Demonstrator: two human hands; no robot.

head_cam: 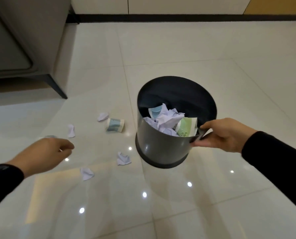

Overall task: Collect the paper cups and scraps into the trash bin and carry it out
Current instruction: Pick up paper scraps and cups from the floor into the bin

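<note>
Right hand (pixel 224 135) pinches trash bin (pixel 161 140) rim at its 4 o'clock; left hand (pixel 45 152) fingers curled, contents unclear; keep bin level, grab blue cup (pixel 115 125) at bin's 9 o'clock.

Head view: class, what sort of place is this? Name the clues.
Probably a home or office lounge: glossy pale tiled floor, grey upholstered sofa on a dark angled leg, white wall with black skirting.

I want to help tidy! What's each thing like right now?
trash bin, tilted, part full, rim gripped by right hand
green cup, inside bin
blue cup, lying sideways on floor
paper scraps, four crumpled on floor
left hand, fingers loosely curled, holding nothing seen
</note>
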